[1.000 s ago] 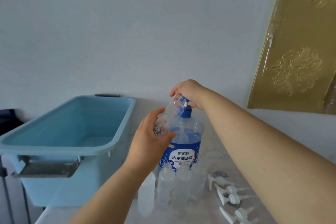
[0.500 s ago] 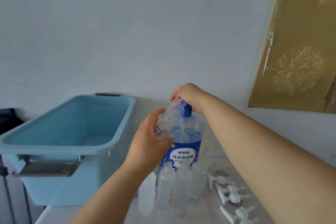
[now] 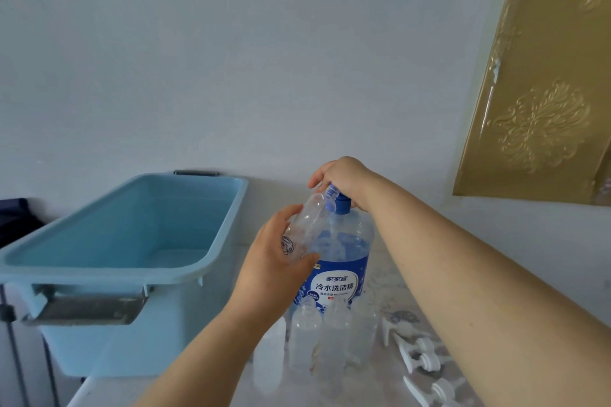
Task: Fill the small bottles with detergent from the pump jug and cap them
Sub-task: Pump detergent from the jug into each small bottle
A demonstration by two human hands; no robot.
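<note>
Now note left hand [image 3: 274, 263] curled round tilted bottle [image 3: 305, 225], mouth at pump [image 3: 331, 192] of jug [image 3: 344, 277], right of tub [image 3: 109, 273]; right hand [image 3: 345, 179] curled over pump. Treat bottle as light, thin-walled, probably slippery: grip mid-body, without squeezing.

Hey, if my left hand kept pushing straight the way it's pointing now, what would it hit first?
Probably the pump jug: the small bottle the left hand holds angles at its blue pump head, under the right hand. Depth is unclear.

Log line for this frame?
phase: filling | left hand: holds tilted small bottle at pump | right hand: grips pump on jug | other bottles: uncapped
</note>
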